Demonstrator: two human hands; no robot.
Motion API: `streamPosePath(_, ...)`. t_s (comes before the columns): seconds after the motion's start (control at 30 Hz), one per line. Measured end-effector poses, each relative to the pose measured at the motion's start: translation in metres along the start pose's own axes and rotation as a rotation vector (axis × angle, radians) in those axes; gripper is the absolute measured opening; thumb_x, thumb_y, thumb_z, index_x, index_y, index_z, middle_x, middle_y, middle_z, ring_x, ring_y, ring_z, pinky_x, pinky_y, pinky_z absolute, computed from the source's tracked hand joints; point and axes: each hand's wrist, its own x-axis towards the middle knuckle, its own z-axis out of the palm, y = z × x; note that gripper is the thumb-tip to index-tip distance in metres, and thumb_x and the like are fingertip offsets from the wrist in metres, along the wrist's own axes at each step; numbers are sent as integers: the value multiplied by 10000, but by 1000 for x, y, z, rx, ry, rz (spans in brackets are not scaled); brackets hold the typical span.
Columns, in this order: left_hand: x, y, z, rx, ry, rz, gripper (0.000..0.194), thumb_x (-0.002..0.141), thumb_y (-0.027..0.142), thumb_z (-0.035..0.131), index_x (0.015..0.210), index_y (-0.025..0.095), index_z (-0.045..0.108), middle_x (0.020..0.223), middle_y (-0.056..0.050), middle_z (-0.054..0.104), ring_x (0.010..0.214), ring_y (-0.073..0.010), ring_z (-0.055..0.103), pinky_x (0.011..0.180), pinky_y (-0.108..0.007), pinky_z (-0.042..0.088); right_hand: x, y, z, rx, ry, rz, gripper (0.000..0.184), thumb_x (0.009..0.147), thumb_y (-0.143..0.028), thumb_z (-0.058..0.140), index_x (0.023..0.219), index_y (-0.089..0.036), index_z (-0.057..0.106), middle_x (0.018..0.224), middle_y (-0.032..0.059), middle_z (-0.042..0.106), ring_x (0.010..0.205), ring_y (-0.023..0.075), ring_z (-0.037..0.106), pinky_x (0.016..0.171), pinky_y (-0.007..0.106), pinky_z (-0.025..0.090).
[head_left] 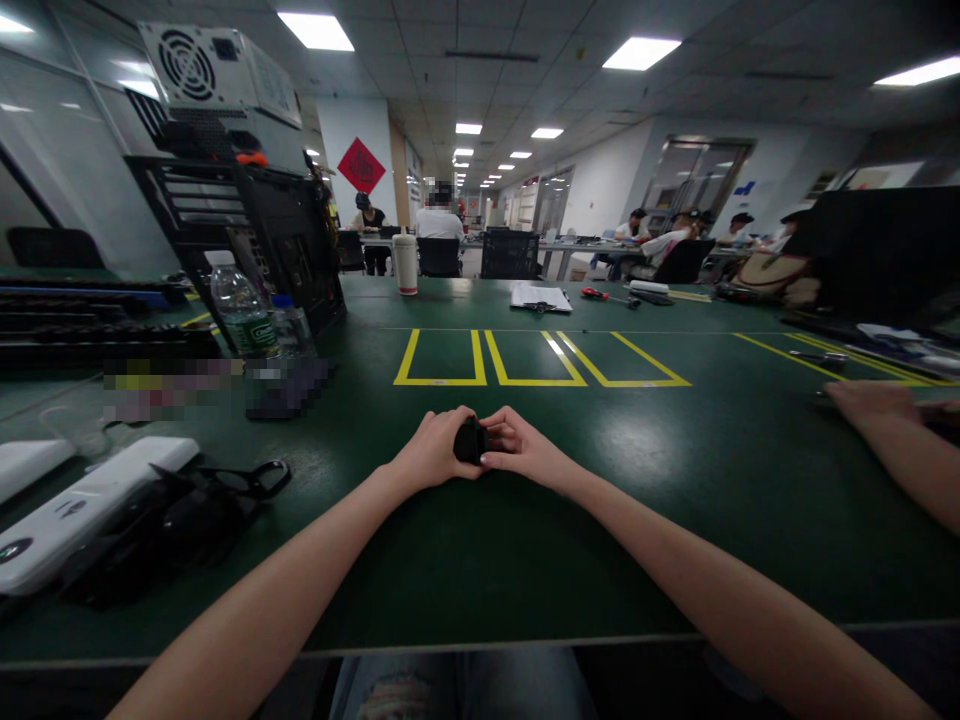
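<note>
Both my hands meet over the green tabletop [480, 560], in front of the yellow tape outlines [442, 382]. My left hand [435, 447] curls around a small black object [469, 442], thumb along its near side. From the right, my right hand [521, 447] presses its bent fingers and thumb against the same object. Its exact kind cannot be made out, since the fingers cover much of it.
At left stand a black computer case [281, 240] with a power supply [217, 75] on top, a water bottle [244, 310] and a white power bank-like device [97, 510]. Farther back are a cup [406, 264] and clipboard [540, 298]. Another person's hand [874, 405] is at right.
</note>
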Motion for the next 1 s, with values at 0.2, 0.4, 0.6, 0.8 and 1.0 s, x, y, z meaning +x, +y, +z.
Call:
streamPosePath(0.2, -1, 4, -3, -12, -2, 7, 524, 597, 437, 612, 1015, 195, 407, 906, -41, 536, 821, -218, 523, 743, -357, 342, 2, 0, 4, -9, 83, 11, 277, 711, -282, 561, 948, -196, 447, 1005, 30, 511, 952, 168, 524, 842, 377, 426)
streamPosePath(0.4, -1, 2, -2, -23, 1, 6, 518, 592, 429, 616, 1005, 197, 407, 899, -36, 535, 814, -211, 520, 739, -350, 343, 2, -1, 2, -46, 33, 44, 272, 727, -257, 540, 969, -176, 446, 1008, 41, 509, 975, 165, 508, 872, 379, 409)
streamPosePath(0.6, -1, 1, -1, -29, -14, -12, 545, 566, 403, 642, 1012, 195, 406, 926, -43, 534, 850, -225, 515, 744, -352, 337, -2, -2, 2, -28, 16, 36, 349, 652, -218, 621, 928, -203, 408, 1019, 23, 495, 961, 175, 524, 836, 383, 438)
streamPosePath(0.8, 0, 0, -1, -38, -3, -2, 540, 581, 443, 625, 1008, 191, 411, 921, -40, 535, 829, -212, 521, 744, -348, 345, -2, 0, 3, -16, 52, 50, 375, 668, -242, 608, 982, -201, 407, 1024, 40, 509, 964, 173, 525, 836, 378, 441)
streamPosePath(1.0, 0, 1, -1, -27, -2, -11, 539, 578, 463, 624, 1000, 199, 417, 912, -36, 537, 821, -212, 523, 738, -347, 344, 6, 5, 5, -20, 110, 44, 334, 650, -258, 621, 939, -167, 480, 978, 35, 550, 940, 171, 540, 861, 370, 422)
